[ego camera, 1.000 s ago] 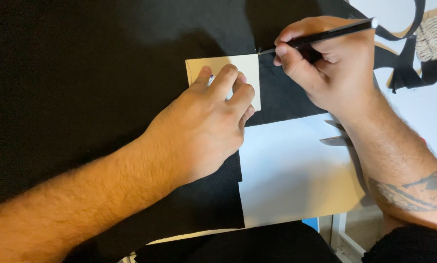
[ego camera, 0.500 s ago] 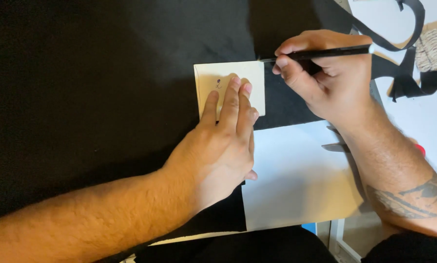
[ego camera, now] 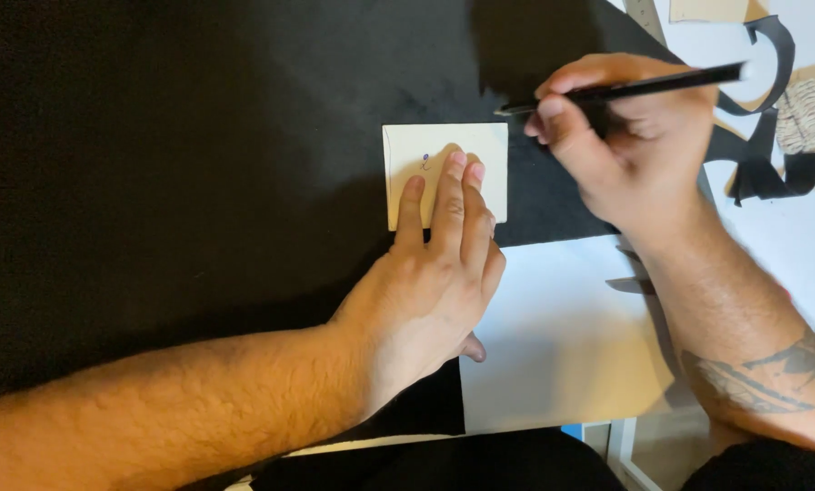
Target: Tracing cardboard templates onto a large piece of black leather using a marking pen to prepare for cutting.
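Left hand (ego camera: 425, 282) slid lower on cream card (ego camera: 444, 145), flat, right hand (ego camera: 625, 136) grip pinching black pen (ego camera: 625, 88), white sheet (ego camera: 562, 336) nearby

A small cream card (ego camera: 425, 155) lies flat on black paper (ego camera: 198, 182), bearing a tiny ink mark. A slim black pen (ego camera: 625, 89) lies nearly level just beside its upper right corner.

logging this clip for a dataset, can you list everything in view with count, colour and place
small cream paper card: one, cream with a tiny ink mark, centre, on the black sheet
large black paper sheet: one, black, covers most of the surface
white paper sheet: one, white, lower right
black paper cut strips: several, black, upper right
ball of beige twine: one, beige, right edge
thin black pen: one, black, tip just past the card's upper right corner
left hand: fingers flat on the card
right hand: grips the pen
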